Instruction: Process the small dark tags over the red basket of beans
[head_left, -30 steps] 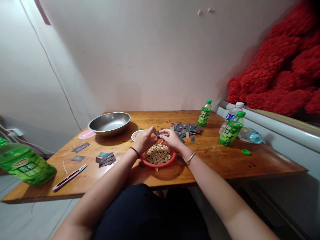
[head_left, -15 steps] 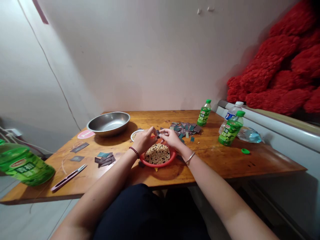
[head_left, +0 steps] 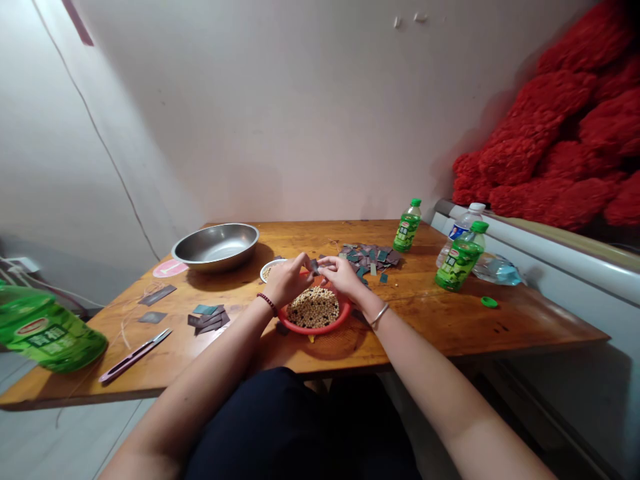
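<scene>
Your left hand [head_left: 289,280] and right hand [head_left: 344,277] are closed on a small dark card square [head_left: 313,265] above the red plastic basket [head_left: 314,330] of pale round soybeans [head_left: 314,308], with a scattered heap of dark card squares [head_left: 370,258] remaining near the far edge of the orange-brown wooden worktop [head_left: 425,320].

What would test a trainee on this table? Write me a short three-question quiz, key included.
1. True or false: the dark red beaded bracelet is on the person's right wrist.
2. Which holds the pale round beans: A, a shallow stainless-steel basin; B, a red round plastic mesh basket; C, a clear plastic water bottle?
3. Fill the gap: the slim metal-bladed snips with a purple handle lie to the person's ____ of that basket.

Key: 1 false; 2 B; 3 left.
</scene>
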`<state>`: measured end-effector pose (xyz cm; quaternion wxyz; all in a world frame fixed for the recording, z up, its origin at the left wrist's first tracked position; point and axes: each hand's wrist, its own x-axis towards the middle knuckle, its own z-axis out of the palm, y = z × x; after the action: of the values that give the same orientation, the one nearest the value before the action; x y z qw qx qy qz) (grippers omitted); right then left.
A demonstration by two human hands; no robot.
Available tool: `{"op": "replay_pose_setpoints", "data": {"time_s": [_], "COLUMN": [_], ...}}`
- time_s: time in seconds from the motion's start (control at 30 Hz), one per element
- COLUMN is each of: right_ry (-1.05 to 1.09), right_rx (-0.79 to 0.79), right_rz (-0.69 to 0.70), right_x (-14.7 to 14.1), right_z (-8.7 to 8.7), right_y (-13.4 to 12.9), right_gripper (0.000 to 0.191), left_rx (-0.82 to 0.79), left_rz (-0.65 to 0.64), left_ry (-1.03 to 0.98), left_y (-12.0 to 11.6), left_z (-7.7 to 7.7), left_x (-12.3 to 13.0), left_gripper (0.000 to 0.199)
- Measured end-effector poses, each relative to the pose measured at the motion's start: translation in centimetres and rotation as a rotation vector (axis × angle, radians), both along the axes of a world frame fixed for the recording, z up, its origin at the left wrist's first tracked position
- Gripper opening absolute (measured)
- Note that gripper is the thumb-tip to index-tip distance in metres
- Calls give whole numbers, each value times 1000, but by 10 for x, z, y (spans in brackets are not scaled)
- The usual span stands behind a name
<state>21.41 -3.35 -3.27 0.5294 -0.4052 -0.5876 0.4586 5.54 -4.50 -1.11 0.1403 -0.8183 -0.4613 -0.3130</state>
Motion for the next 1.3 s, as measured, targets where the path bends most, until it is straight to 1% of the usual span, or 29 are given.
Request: {"op": "replay_pose_setpoints", "data": {"time_s": [0.17, 0.23, 0.33, 0.47, 0.6, 0.73, 0.87, 1.0, 1.13, 1.23, 1.3], "right_ry": [33, 51, 68, 75, 61, 64, 57, 50, 1, -21, -26], "right_rx": [-22, -33, -52, -54, -50, -53, -45, -46, -27, -22, -12], "right_rz": [4, 3, 5, 7, 20, 16, 19, 25, 34, 45, 76], "right_x": [2, 2, 2, 1, 0, 0, 0, 1, 2, 2, 2], "right_z": [-2, -2, 0, 5, 6, 5, 3, 2, -1, -4, -5], "right_y": [4, 5, 5, 2, 0, 0, 0, 0, 2, 3, 2], "right_gripper": [13, 13, 13, 12, 12, 12, 12, 14, 14, 17, 16], "left_rx": [92, 115, 88, 11, 6, -13, 3, -35, -1, 5, 17], "left_rz": [119, 121, 55, -48, -1, -43, 6, -57, 11, -5, 10], "left_ry": [-202, -236, -200, -74, -79, -50, -63, -56, -98, -96, -121], "left_y": [1, 1, -1, -3, -4, -4, -3, -3, -2, 0, 1], "left_z": [2, 2, 2, 3, 4, 3, 2, 2, 2, 1, 0], "left_x": [-3, -3, -3, 0, 0, 1, 1, 1, 0, -1, -1], "left_gripper": [14, 16, 16, 15, 18, 17, 18, 16, 19, 19, 20]}}
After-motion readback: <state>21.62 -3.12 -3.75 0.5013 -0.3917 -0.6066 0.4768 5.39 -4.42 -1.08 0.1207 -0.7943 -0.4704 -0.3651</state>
